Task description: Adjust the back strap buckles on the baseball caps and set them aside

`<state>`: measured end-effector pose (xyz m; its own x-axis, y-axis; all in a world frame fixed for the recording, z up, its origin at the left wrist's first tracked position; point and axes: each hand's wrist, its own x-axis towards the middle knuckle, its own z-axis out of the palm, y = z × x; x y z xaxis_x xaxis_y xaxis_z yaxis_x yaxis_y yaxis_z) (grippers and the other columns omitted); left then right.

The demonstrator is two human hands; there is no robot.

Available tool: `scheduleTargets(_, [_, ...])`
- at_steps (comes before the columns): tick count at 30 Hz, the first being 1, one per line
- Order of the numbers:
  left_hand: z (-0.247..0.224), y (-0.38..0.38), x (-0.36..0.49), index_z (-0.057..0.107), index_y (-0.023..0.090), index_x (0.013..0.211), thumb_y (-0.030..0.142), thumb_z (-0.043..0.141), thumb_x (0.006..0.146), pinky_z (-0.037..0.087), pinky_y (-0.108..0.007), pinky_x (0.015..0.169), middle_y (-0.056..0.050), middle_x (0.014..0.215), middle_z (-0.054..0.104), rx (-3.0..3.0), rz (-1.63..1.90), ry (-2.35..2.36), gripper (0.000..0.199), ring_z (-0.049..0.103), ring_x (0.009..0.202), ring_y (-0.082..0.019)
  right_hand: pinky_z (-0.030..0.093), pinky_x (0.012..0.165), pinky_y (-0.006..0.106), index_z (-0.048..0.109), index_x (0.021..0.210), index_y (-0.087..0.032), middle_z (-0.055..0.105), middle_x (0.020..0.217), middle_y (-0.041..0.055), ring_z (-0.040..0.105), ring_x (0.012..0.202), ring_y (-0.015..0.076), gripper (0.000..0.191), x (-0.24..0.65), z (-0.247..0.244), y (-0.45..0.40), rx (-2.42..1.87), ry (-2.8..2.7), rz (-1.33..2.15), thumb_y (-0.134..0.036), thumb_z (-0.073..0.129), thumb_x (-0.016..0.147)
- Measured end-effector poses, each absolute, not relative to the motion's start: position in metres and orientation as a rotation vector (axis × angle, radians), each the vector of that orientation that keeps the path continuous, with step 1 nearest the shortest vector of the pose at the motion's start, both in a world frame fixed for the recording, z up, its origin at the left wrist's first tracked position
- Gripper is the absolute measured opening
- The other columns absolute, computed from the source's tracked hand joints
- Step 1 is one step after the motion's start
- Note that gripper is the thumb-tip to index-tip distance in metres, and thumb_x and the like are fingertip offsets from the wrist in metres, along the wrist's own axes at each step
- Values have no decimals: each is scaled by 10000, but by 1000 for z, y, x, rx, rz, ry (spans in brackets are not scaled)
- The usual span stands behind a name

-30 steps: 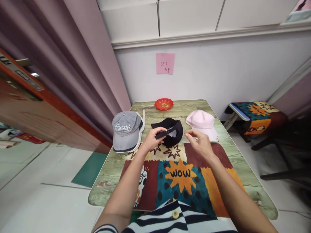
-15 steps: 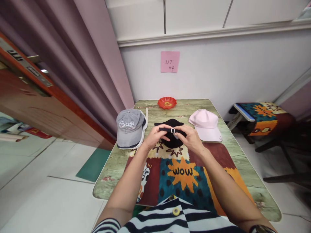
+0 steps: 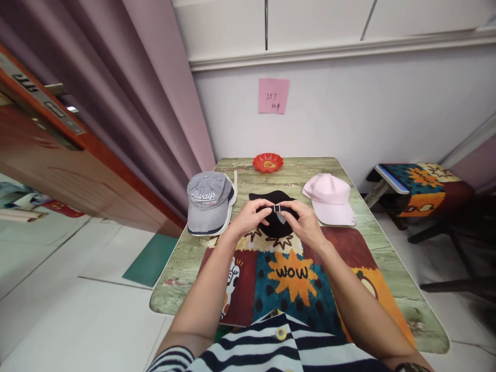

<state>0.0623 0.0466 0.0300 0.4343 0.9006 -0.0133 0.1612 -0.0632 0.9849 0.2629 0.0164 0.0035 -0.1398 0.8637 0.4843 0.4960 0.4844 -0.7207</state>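
A black cap (image 3: 276, 228) lies at the middle of the table, its back strap raised between my hands. My left hand (image 3: 251, 216) pinches the strap on the left side of a small square buckle (image 3: 277, 208). On the buckle's right, my right hand (image 3: 301, 218) is closed on the strap, its thumb beside the buckle. To the left, a grey cap (image 3: 208, 204) with white lettering rests on other caps, whose pale and dark edges show beneath it. A pink cap (image 3: 330, 199) sits to the right of the black one.
A red scalloped dish (image 3: 267, 163) stands near the table's back edge. A colourful mat (image 3: 293, 279) covers the table's front middle. Behind the wooden-patterned table (image 3: 170, 281) is a wall with a pink note (image 3: 273, 96). A curtain and door stand at the left, dark stools at the right.
My left hand has slid along the strap towards the buckle, so the fingers of both hands are now closer together. The view has shifted slightly.
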Motion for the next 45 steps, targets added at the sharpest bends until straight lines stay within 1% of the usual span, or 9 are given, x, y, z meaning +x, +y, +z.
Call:
scheduleTargets(3, [28, 49, 61, 717, 135, 961, 355, 708, 782, 494, -214, 573, -30, 889, 678, 1514, 810, 999, 284, 597, 588, -88, 514, 964, 442, 712, 1105, -267, 747, 1114, 67, 677, 1068, 268, 213, 265, 2, 16, -1146, -1758, 507, -306, 589, 936])
scheduleTargets(7, [28, 50, 65, 706, 137, 845, 344, 758, 725, 434, -208, 567, -5, 755, 637, 1516, 875, 1032, 246, 545, 605, -98, 516, 996, 447, 706, 1131, -267, 746, 1163, 65, 682, 1103, 265, 240, 266, 0, 15, -1145, -1699, 547, -291, 613, 912])
scheduleTargets(11, [26, 50, 69, 695, 146, 801, 345, 735, 739, 448, -220, 626, -18, 795, 657, 1588, 931, 1019, 213, 566, 694, -126, 521, 984, 441, 714, 1101, -265, 753, 1148, 63, 691, 1086, 263, 220, 263, 0, 14, -1138, -1686, 550, -288, 610, 908])
scheduleTargets(18, [24, 49, 72, 733, 158, 870, 255, 656, 789, 490, -282, 815, -27, 869, 726, 1715, 963, 1006, 148, 645, 818, -171, 536, 916, 408, 718, 1027, -250, 769, 1045, 58, 712, 994, 252, 173, 255, 1, 13, -1145, -1642, 569, -287, 604, 903])
scheduleTargets(24, [24, 49, 72, 709, 152, 824, 291, 693, 774, 493, -278, 796, -30, 837, 716, 1671, 997, 1040, 149, 638, 790, -165, 539, 914, 421, 711, 1044, -254, 768, 1040, 57, 714, 975, 258, 184, 255, 2, 12, -1198, -1580, 588, -296, 607, 898])
scheduleTargets(29, [24, 51, 70, 694, 152, 815, 295, 704, 765, 486, -273, 798, -19, 825, 700, 1626, 1050, 1035, 151, 626, 777, -152, 449, 1025, 474, 702, 1069, -258, 736, 1108, 82, 659, 1088, 275, 178, 254, 6, 8, -1258, -1651, 231, -292, 593, 933])
scheduleTargets(34, [29, 46, 77, 692, 158, 816, 244, 668, 787, 489, -283, 812, -24, 839, 716, 1764, 1075, 1058, 94, 645, 804, -164, 306, 1126, 494, 706, 872, -263, 757, 864, 11, 685, 886, 221, 117, 247, 5, 7, -1305, -1711, -106, -288, 615, 941])
scheduleTargets(39, [29, 39, 86, 688, 180, 846, 161, 623, 812, 497, -294, 802, -21, 859, 732, 1997, 1130, 1127, 76, 667, 823, -174, 303, 1117, 468, 678, 807, -226, 751, 811, 5, 675, 805, 195, 115, 243, 4, 9, -1314, -1713, -270, -230, 624, 909])
scheduleTargets(45, [21, 32, 89, 654, 201, 1114, 141, 620, 861, 518, -341, 892, -63, 1063, 727, 2393, 1150, 1096, 262, 665, 1007, -215, 329, 1098, 458, 644, 743, -222, 715, 729, -2, 650, 745, 188, 130, 243, 11, 11, -1328, -1722, -356, -175, 617, 862])
